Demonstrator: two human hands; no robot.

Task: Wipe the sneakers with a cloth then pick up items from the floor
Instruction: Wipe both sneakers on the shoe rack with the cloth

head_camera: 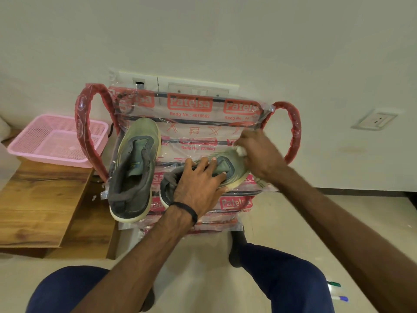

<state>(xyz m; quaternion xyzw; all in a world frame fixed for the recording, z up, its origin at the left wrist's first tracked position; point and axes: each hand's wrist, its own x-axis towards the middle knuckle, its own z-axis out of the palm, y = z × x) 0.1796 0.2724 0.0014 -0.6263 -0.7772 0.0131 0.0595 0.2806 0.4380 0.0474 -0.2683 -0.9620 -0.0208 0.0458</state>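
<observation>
Left hand pins sneaker — toe pointing right, toward cloth.

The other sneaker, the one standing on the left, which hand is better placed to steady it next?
The left hand. It presses the sneaker being wiped, right beside the other sneaker. The right hand is farther away and grips the cloth.

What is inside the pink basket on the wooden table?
The pink basket shows only a small pale scrap on its perforated bottom. Its right corner is hidden behind the red plastic-wrapped handle.
</observation>
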